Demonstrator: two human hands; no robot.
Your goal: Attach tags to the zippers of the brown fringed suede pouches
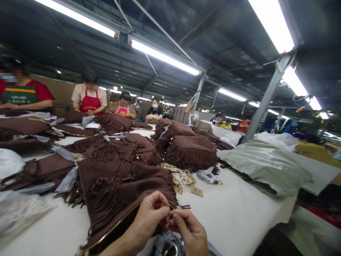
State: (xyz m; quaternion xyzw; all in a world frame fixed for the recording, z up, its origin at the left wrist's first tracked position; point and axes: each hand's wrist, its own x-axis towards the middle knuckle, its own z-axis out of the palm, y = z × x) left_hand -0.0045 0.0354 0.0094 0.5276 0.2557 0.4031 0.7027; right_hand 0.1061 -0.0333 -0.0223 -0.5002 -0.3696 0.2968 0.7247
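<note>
Noted left grip [150,215] and right grip [191,229] pinched together on small unidentifiable item [171,212], lower centre, beside fringed brown bag [128,188]; judged delicate two-handed fingertip handling, next calling for steadiness.

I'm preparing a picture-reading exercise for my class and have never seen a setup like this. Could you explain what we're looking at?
There is no machine here. One camera, worn on a person's head, looks forward and down, so the single picture shows roughly what that person faces.

The two grips are simply bare hands: the left grip and the right grip. Their fingertips meet, seemingly pinching a small item, too small to identify.

Just beyond them, a large brown fringed piece lies on the white table. Farther back are more brown fringed pieces, with pale cords in front of them. A greenish sheet lies to the right. Other people stand or sit in the background.
</note>
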